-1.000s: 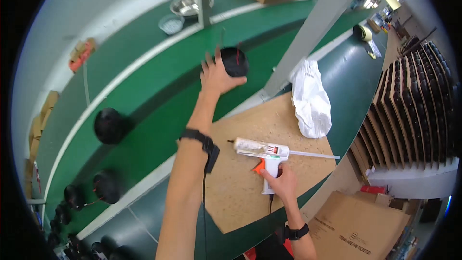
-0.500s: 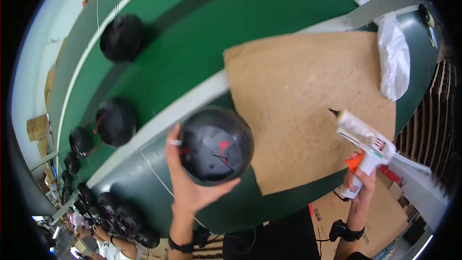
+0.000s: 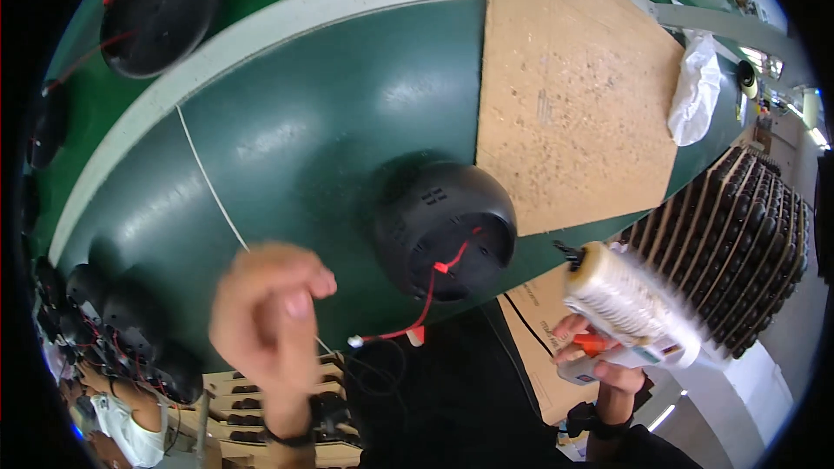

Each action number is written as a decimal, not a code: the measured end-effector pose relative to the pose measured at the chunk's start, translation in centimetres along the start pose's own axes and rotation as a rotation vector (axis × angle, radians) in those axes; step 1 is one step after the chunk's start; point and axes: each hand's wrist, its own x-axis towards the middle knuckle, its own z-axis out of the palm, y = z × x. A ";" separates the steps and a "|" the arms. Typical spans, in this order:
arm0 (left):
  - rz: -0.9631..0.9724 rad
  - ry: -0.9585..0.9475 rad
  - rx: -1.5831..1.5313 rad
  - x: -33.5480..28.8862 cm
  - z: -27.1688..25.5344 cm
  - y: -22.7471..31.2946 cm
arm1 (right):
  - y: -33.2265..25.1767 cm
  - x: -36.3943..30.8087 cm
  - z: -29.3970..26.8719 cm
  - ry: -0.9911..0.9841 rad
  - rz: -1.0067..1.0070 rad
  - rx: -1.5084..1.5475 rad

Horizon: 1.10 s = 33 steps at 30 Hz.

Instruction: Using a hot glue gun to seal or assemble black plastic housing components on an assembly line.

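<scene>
A round black plastic shell [image 3: 415,234] rests near the front edge of the dark green table, beside the cardboard. Its recessed side is tilted toward me and to the right. A red cable [image 3: 427,302] runs out of it over the edge, ending in a small white connector [image 3: 355,341]. Left of the shell and apart from it, my left hand [image 3: 269,317] is slightly blurred, with loosely bent fingers and nothing seen in them. My right hand [image 3: 608,373] grips a white hot glue gun [image 3: 630,308] with an orange trigger. Its dark nozzle points left toward the shell, without touching it.
A worn cardboard sheet [image 3: 578,91] covers the table's right part, with a white plastic bag [image 3: 696,91] beyond. More black shells [image 3: 130,317] crowd the left, near a co-worker's arm [image 3: 139,408]. Another shell [image 3: 163,13] sits on the green belt. Racks of dark parts [image 3: 725,243] stand right.
My left hand has come off the shell and moved left. The shell now stands turned, its red cable hanging out. The glue gun has come lower and nearer. The view has shifted.
</scene>
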 end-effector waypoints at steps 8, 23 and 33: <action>0.286 -1.019 0.336 8.8 3.4 0.5 | -0.7 -0.1 2.2 -0.087 -0.093 -1.003; 0.085 -0.691 0.133 9.7 8.0 -2.5 | -0.7 2.6 3.9 -0.166 -0.362 -1.090; 0.075 -0.722 0.136 9.3 4.8 -1.4 | -1.5 2.1 4.1 -0.152 -0.279 -1.153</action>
